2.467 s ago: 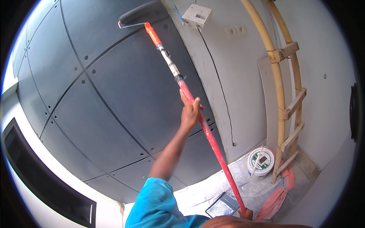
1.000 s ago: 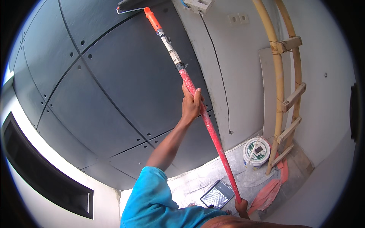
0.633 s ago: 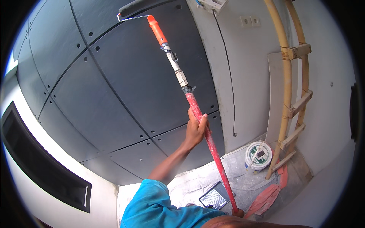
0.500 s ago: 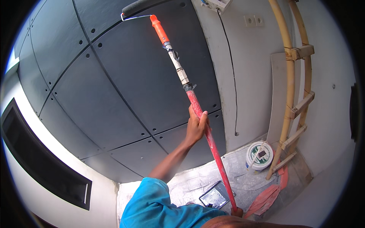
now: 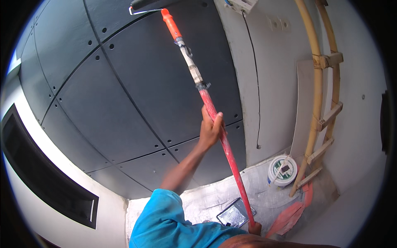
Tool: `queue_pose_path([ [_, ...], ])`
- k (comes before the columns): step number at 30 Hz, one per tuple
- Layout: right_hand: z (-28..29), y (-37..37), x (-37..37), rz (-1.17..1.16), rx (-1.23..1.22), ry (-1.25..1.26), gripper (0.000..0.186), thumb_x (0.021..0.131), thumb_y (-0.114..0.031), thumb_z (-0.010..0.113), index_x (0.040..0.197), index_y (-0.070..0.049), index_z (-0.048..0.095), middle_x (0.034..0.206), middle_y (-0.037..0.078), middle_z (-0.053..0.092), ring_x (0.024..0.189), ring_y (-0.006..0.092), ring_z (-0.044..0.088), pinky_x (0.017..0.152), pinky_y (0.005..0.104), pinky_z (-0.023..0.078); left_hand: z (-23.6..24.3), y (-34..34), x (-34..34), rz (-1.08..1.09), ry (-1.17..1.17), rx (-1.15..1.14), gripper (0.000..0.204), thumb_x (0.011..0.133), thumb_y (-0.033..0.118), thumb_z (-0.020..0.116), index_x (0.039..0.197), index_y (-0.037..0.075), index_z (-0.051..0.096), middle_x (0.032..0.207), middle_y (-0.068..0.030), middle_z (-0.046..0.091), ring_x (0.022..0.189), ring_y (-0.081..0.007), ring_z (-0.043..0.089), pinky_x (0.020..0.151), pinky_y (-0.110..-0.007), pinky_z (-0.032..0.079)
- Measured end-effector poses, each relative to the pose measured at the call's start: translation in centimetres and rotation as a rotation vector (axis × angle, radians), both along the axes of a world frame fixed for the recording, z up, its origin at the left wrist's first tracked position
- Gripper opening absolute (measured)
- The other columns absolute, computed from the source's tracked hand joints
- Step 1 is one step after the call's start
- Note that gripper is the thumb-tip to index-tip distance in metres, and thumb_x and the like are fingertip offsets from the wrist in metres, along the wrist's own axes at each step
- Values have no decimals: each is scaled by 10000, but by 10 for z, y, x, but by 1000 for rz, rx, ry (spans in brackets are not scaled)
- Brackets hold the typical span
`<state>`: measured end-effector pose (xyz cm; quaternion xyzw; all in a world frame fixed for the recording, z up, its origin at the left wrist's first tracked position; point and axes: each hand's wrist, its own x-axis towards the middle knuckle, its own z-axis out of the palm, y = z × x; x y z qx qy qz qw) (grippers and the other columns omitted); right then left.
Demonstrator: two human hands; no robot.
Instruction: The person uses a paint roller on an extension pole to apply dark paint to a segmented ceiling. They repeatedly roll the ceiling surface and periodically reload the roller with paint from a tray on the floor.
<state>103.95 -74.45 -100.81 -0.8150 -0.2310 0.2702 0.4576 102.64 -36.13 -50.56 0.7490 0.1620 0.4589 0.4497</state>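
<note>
A long red pole [image 5: 234, 165] runs up from the lower middle, tilted to the left. My left hand [image 5: 211, 129] is wrapped round its upper part, the arm stretched out in a blue sleeve. Low down, my right hand [image 5: 255, 228] grips the pole's bottom end; much of that hand is hidden. A pale stick bound on with dark tape joins the pole to the orange handle of a paint roller [image 5: 171, 25]. Its dark roller sleeve [image 5: 142, 4] lies against the dark grey panelled wall [image 5: 173, 78], partly cut off by the top edge.
Below stands a paint tray [image 5: 235, 213] on the sheet-covered floor [image 5: 194, 196]. To the right are a lidded paint bucket [image 5: 283, 169], a bamboo ladder [image 5: 317, 95], a reddish cloth [image 5: 289, 217] and a hanging black cable [image 5: 257, 82]. A dark-framed opening [image 5: 41, 165] is at left.
The roller has moved a little up and left, with more of its sleeve out of the picture. My left hand and the pole have shifted slightly the same way.
</note>
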Motion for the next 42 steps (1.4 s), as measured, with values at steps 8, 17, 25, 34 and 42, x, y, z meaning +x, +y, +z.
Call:
queue_pose_path([
  [8,-1,11,-4,116,-96,-122,342,841,-303,756,695,-7,664,580,162,611,565,289,645,537,443,463,-17,-10,-12,-5,86,-42,615,1040,198,473,1474,11,81,728,-67,580,518,-173,613,489,-326,564],
  [17,21,55,-9,134,-4,-128,329,833,-300,769,686,-28,656,571,124,600,551,236,605,533,427,459,42,29,-19,-45,-83,55,531,1038,195,474,1441,36,167,692,-56,555,498,-156,595,466,-303,544],
  [25,58,84,-28,80,68,-123,320,827,-297,781,678,-46,650,563,90,590,539,189,570,530,412,456,11,26,-62,-758,-301,-204,579,932,70,510,1420,116,203,744,-74,514,558,-180,593,534,-329,577],
  [34,77,130,-50,132,286,-208,284,838,-305,767,807,-65,619,581,113,570,519,242,544,532,426,449,77,6,-93,-208,-471,-380,359,1060,459,444,1210,132,448,797,22,456,448,-56,410,347,-229,360],
  [42,-2,152,-90,394,79,-160,491,969,-486,578,1186,-46,583,970,261,686,918,461,660,764,535,501,23,69,-121,-427,-471,-577,485,1038,612,330,974,143,438,594,46,365,357,-75,362,331,-246,379],
])
